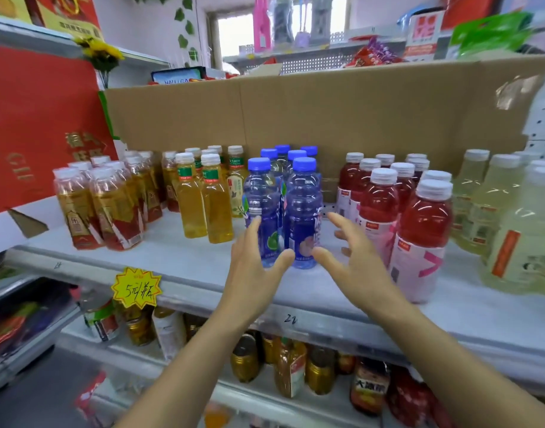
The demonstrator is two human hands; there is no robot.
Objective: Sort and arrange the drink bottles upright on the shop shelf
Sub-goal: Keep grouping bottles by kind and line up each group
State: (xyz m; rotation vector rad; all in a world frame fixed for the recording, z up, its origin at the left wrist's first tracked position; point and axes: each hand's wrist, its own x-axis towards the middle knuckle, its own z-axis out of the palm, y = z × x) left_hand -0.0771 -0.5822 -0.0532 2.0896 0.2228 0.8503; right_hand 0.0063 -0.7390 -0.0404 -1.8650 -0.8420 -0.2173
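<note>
Several blue-capped bottles (302, 208) stand upright in two rows at the middle of the white shelf (178, 261). My left hand (252, 261) is open in front of the left front blue bottle (260, 199), fingers straight and close to its label. My right hand (351, 257) is open beside the right front blue bottle, fingers spread, holding nothing. Whether either hand touches a bottle is unclear. Red drink bottles (424, 230) with white caps stand upright to the right, yellow tea bottles (217, 202) to the left.
Amber tea bottles with red labels (79, 208) stand at the far left, pale bottles (524, 236) at the far right. A cardboard sheet (326, 112) backs the shelf. A yellow price tag (137, 287) hangs on the shelf edge; cans and bottles (320, 372) fill the lower shelf.
</note>
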